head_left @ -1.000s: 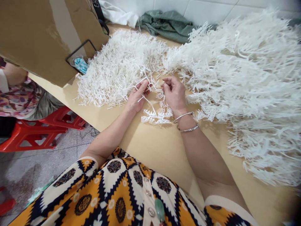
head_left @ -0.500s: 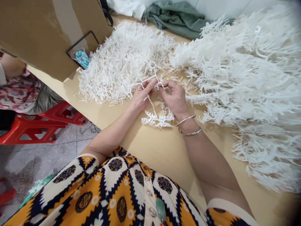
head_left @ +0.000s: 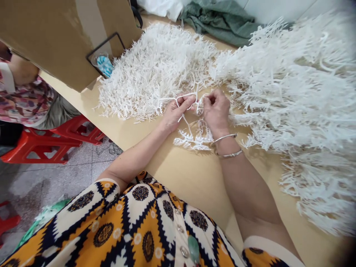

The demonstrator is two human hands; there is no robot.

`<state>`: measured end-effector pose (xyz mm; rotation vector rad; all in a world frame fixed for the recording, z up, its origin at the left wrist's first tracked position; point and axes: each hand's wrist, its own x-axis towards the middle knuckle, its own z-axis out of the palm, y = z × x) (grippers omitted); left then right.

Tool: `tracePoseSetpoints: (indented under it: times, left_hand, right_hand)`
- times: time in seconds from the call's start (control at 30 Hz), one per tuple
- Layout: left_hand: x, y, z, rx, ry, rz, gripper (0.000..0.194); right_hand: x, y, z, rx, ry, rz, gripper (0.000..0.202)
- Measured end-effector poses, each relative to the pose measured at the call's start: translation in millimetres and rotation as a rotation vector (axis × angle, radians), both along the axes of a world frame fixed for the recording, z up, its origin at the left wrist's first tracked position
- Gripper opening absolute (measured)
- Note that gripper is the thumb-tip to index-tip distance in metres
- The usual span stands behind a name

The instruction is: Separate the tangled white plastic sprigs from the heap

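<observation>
My left hand (head_left: 178, 110) pinches a thin white branched plastic stem (head_left: 187, 95) between thumb and fingers. Its bare twigs stick out above and below the fingers. Just to the right, my right hand (head_left: 217, 110) is closed, fingertips pressed together near the stem's right end; what it holds is too small or hidden to make out. Below the hands, a feathery white plastic sprig (head_left: 193, 141) lies on the table. Behind them spreads a heap of small white sprigs (head_left: 158, 70), and on the right a larger pile of white branched plastic foliage (head_left: 300, 96).
A cardboard box (head_left: 52, 40) stands at the back left, with a blue-and-white packet (head_left: 105, 66) by its corner. Green cloth (head_left: 219, 20) lies along the wall. Beyond the table's left edge are red stools (head_left: 44, 146) and a seated person (head_left: 25, 92).
My right hand has drawn slightly away from my left and its fingers have curled in tighter. My left hand keeps its pinch on the stem. The whole view has shifted a little.
</observation>
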<state>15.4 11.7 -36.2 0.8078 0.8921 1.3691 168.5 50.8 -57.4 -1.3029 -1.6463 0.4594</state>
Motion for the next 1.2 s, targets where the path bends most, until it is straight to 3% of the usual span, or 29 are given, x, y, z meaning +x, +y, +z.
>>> tracePoseSetpoints:
  times: [0.1,0.2,0.37,0.57,0.77,0.93,1.03,1.2]
  left_hand:
    - [1.0,-0.8,1.5,0.016,0.015,0.028,0.016]
    - [1.1,0.8,2.3,0.01,-0.04,0.038,0.019]
    - [-1.0,3.0,3.7,-0.001,-0.12,0.004,0.029]
    - [-3.7,3.9,5.7,-0.044,-0.113,-0.02,0.035]
    - [-3.6,6.6,5.1,-0.046,-0.111,-0.017,0.034]
    - [-2.8,7.9,4.6,-0.055,-0.105,0.001,0.031]
    - [-2.8,8.2,3.5,-0.047,-0.11,0.012,0.029]
    - [0.6,7.6,1.6,-0.019,-0.127,0.031,0.03]
  right_hand:
    - [9.7,6.6,-1.4,-0.004,0.031,-0.045,0.021]
    - [15.5,1.5,4.8,-0.067,0.08,0.029,0.013]
    - [16.5,-8.6,14.2,-0.077,0.178,0.072,0.017]
    - [19.2,-5.6,16.6,0.052,0.1,0.011,0.007]
    - [27.7,-5.7,27.8,0.001,0.032,0.128,0.007]
    - [28.8,-4.0,15.0,-0.001,-0.181,0.156,0.015]
    - [26.1,-3.6,8.0,0.003,-0.261,0.149,0.008]
    - [31.0,0.3,13.8,-0.034,-0.031,0.065,0.022]
